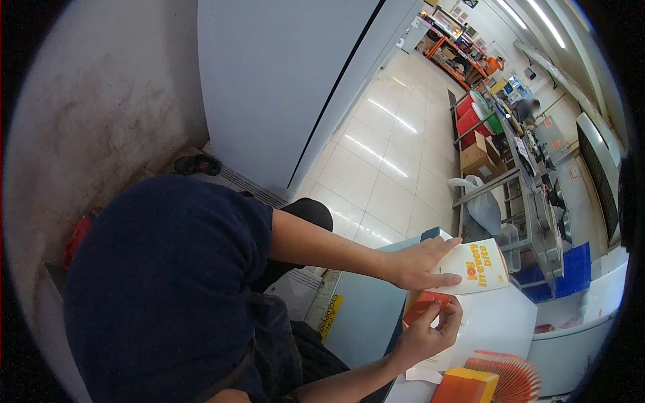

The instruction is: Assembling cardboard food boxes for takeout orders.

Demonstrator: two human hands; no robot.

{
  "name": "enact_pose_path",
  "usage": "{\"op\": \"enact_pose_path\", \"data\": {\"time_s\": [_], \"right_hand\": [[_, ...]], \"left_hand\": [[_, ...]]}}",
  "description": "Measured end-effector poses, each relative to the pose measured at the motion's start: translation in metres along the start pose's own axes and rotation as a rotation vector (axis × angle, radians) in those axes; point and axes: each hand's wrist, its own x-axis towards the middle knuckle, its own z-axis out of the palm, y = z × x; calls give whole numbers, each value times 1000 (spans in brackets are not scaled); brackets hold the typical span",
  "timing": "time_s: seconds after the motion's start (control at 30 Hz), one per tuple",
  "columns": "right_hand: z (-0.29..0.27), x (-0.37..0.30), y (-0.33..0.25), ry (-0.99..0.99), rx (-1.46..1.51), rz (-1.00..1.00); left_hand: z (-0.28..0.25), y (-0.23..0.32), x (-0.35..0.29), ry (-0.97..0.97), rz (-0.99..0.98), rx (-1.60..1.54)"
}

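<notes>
A white, orange and yellow paperboard carton [494, 263], partly unfolded, lies over the white tabletop in front of me. My left hand [422, 264] rests on its white panel, thumb and forefinger stretched apart. At the carton's orange part [424, 306], my right hand [431, 330] has thumb and fingers pinched on the edge. Part of the carton is hidden beneath both hands. Close to my right forearm sits an orange and yellow box [463, 385]. Beside it is a fanned-out stack of orange-edged flat cartons [507, 373].
A large pale cabinet [282, 80] stands on the left by a stained wall. Beyond the white table [487, 316], a metal workbench [531, 195] runs along the right. Under it are a brown cardboard box [480, 158] and red bins [470, 117]. A person [524, 109] is farther back.
</notes>
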Motion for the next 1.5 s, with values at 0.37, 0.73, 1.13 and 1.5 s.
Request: {"op": "enact_pose_path", "data": {"time_s": [0.37, 0.73, 1.13, 1.5], "right_hand": [[-6, -6, -16, -25, 669, 327], [14, -3, -18, 95, 97, 319], [10, 0, 4, -72, 987, 528], [18, -6, 2, 64, 212, 134]], "left_hand": [[7, -8, -4, 154, 145, 40], [25, -18, -3, 445, 218, 228], [7, -18, -4, 10, 425, -89], [-5, -4, -1, 168, 69, -100]]}}
